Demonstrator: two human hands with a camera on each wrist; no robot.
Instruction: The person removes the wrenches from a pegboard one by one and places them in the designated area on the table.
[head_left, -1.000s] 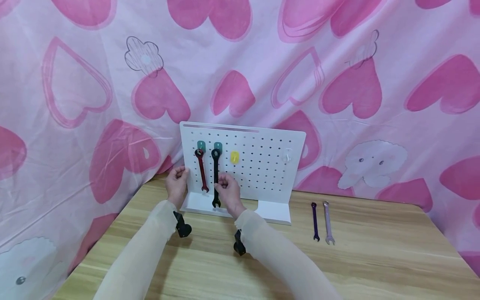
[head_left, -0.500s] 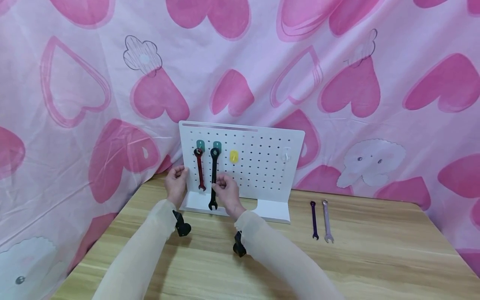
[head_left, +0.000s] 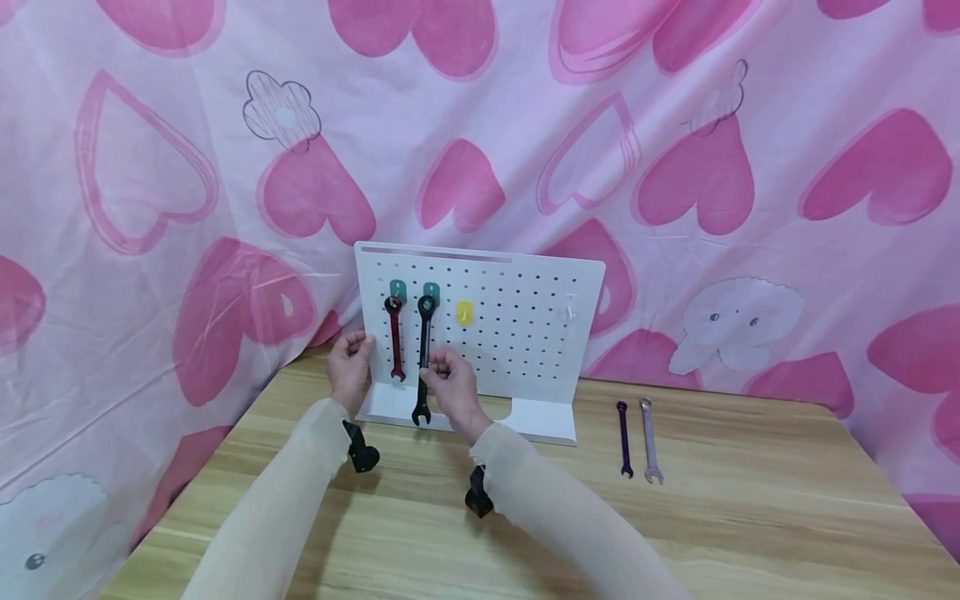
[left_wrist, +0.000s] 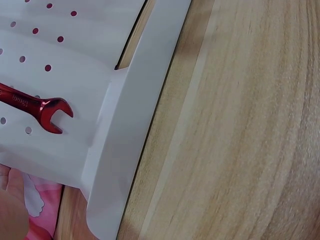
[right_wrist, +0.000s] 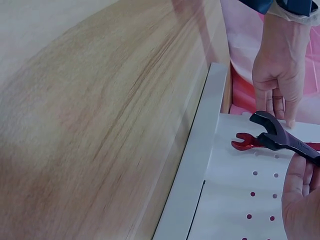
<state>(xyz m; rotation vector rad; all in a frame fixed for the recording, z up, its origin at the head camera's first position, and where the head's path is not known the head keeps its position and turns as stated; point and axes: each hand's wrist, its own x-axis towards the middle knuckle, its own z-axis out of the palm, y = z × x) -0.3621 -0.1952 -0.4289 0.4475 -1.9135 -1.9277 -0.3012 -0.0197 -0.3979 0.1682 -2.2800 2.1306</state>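
My right hand (head_left: 453,385) pinches the shaft of a black combination wrench (head_left: 423,354). The wrench's ring end is at a green hook (head_left: 431,292) on the white pegboard (head_left: 517,325), and its open end tilts out from the board. With thumb and fingers, my left hand (head_left: 348,372) grips the pegboard's left edge; the right wrist view shows this hand (right_wrist: 280,75) from the other side. Between the hands a red wrench (head_left: 397,342) hangs from another green hook (head_left: 398,288). The left wrist view catches the red wrench's open end (left_wrist: 50,112) close to the board.
A yellow hook (head_left: 465,312) and a clear hook (head_left: 569,310) are fixed farther right on the pegboard. On the wooden table (head_left: 720,508), right of the stand, lie a dark purple wrench (head_left: 624,439) and a pale lilac wrench (head_left: 650,442). Behind hangs a pink heart-patterned cloth (head_left: 450,92).
The black wrench's lower end has swung left and outward from the board in my right hand. The red wrench's lower end has shifted slightly left. My left hand stays at the board's edge.
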